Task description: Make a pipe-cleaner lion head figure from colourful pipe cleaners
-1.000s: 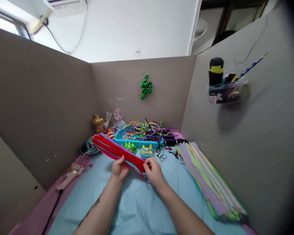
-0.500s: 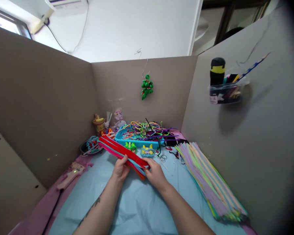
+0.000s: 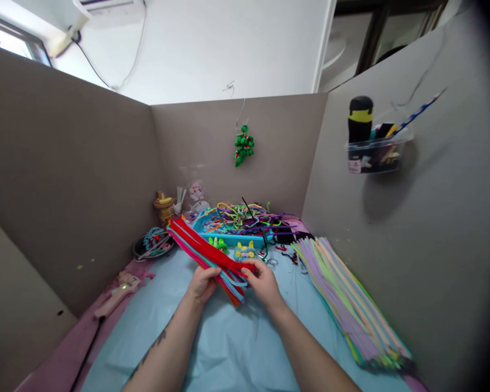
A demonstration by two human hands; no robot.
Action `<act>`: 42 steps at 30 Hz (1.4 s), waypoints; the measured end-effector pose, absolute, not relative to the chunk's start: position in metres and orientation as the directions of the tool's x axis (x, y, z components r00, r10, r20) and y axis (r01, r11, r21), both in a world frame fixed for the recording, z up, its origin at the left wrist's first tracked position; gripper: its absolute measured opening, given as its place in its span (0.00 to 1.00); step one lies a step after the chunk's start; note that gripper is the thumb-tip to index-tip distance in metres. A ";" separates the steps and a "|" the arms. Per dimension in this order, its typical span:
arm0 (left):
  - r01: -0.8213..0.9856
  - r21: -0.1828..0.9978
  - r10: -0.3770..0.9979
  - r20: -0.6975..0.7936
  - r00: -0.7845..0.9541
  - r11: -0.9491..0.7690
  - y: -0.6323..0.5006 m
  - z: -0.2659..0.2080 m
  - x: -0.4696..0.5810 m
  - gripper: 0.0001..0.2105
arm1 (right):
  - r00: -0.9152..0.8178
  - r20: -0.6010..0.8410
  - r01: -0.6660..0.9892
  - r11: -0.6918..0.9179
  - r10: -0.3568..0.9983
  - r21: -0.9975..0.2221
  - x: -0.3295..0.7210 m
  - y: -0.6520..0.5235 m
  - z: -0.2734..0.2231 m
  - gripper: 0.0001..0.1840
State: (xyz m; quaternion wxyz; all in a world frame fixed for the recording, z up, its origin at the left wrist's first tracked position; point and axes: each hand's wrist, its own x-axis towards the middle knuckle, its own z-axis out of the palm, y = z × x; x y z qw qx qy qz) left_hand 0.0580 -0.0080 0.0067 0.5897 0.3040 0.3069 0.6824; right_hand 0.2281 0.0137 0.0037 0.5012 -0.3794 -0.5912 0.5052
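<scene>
A bundle of pipe cleaners (image 3: 200,246) in red, light blue, pink and orange is held slantwise above the light blue cloth (image 3: 232,348). My left hand (image 3: 204,283) grips the bundle near its lower middle, thumb on top. At the near right end, my right hand (image 3: 261,280) pinches some of the red pipe cleaners, which stand a little apart from the blue and orange ones. Just beyond the bundle sit a small green figure (image 3: 218,244) and a blue and yellow figure (image 3: 245,251).
A blue tray (image 3: 237,239) heaped with loose coloured stems lies at the back. Scissors (image 3: 271,262) rest near it. A large pastel bundle (image 3: 351,305) lies at right, a glue gun (image 3: 118,294) at left. Grey panels (image 3: 237,179) surround the table.
My right hand has drawn the ends of the red pipe cleaners away from the others, so the near end of the bundle fans out. My left hand keeps its hold.
</scene>
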 end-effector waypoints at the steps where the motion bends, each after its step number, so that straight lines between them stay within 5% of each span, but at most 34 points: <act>1: -0.613 0.780 0.989 0.047 -0.140 -0.124 -0.007 0.007 0.058 0.17 | -0.238 0.205 -0.062 0.196 0.949 -0.979 0.228 0.014 0.004 0.12; 10: -0.472 0.860 0.956 0.056 -0.290 -0.193 -0.005 0.004 0.064 0.14 | -0.473 0.211 -0.054 0.210 0.856 -0.976 0.229 0.010 0.005 0.13; 16: -0.416 0.862 0.926 0.142 -0.349 -0.289 -0.006 0.004 0.071 0.23 | -0.382 0.232 0.145 0.305 0.895 -0.941 0.224 0.009 -0.001 0.14; 24: -0.391 0.867 0.910 0.150 -0.386 -0.309 -0.007 0.010 0.073 0.28 | -0.370 0.230 0.142 0.300 0.900 -0.943 0.228 0.015 -0.002 0.14; 29: -0.342 0.888 0.892 0.145 -0.428 -0.309 -0.009 0.010 0.077 0.29 | -0.420 0.273 0.165 0.368 0.865 -0.915 0.225 0.008 0.000 0.25; 36: -0.321 0.892 0.895 0.171 -0.413 -0.319 -0.012 0.014 0.079 0.29 | -0.413 0.213 0.177 0.307 0.885 -0.935 0.225 0.009 0.006 0.09; 42: -0.354 0.903 0.931 0.117 -0.345 -0.245 -0.013 0.015 0.079 0.29 | -0.472 0.153 0.116 0.234 0.868 -0.965 0.228 0.011 0.005 0.09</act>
